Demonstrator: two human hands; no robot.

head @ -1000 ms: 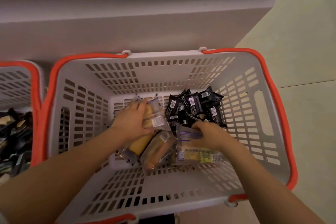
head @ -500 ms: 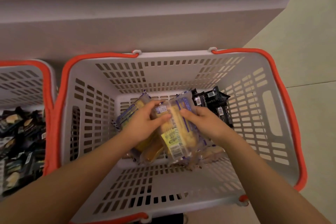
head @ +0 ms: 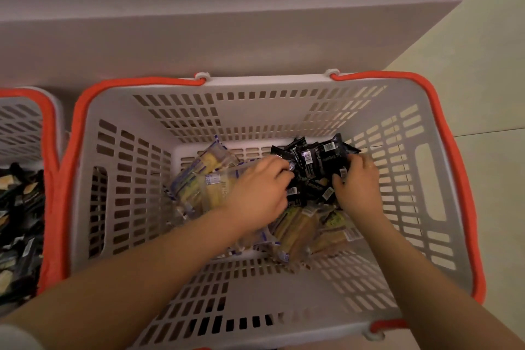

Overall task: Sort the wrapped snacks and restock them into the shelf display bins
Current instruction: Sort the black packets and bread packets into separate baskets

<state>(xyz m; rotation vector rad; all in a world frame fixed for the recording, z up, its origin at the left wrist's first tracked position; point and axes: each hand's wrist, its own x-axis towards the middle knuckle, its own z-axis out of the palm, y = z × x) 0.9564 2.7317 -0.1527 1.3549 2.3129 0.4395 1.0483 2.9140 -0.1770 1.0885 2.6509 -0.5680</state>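
Grey basket [head: 255, 111], fingers [head: 279, 172] buried among black packets [head: 315, 159]

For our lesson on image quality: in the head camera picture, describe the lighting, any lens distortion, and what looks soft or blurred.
Head view: dim, warm, even light with no hard shadows; wide-angle bending curves the basket rim and the shelf edge; the yellow snack packs look soft, and barcodes on the black packs show but stay unreadable; both forearms smear toward the lower corners.

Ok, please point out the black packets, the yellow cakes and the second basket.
black packets [head: 312, 162]: head view, on a wrapper in the pile.
yellow cakes [head: 211, 162]: head view, on the upper clear wrapper.
second basket [head: 48, 133]: head view, on its orange rim.
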